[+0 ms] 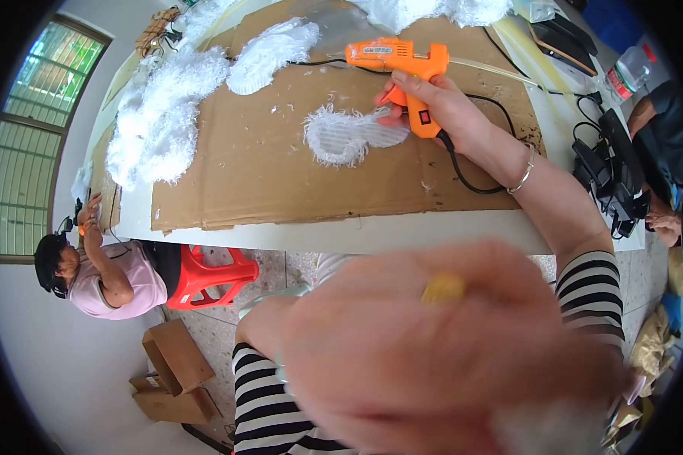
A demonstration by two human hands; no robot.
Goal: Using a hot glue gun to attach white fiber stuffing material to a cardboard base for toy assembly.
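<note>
My right hand [451, 106] is wrapped around the handle of an orange hot glue gun [387, 51], whose nozzle points left. A long pale glue stick [493, 70] sticks out of its back end. Under the gun lies a small white fringed fabric piece [338, 140] with a loop shape, close to my right fingertips. My left hand [425, 334] is raised very near the camera, large and blurred. A yellow spot [444, 288] shows on it, perhaps a ring; its fingers are too smeared to read.
Brown cardboard [243, 182] covers the white table. White fluffy fabric [163, 114] is heaped at left, with a flat white piece [273, 57] beside it. Black cables and adapters [611, 167] crowd the right edge near a bottle [630, 72]. Another person [114, 277] sits at left.
</note>
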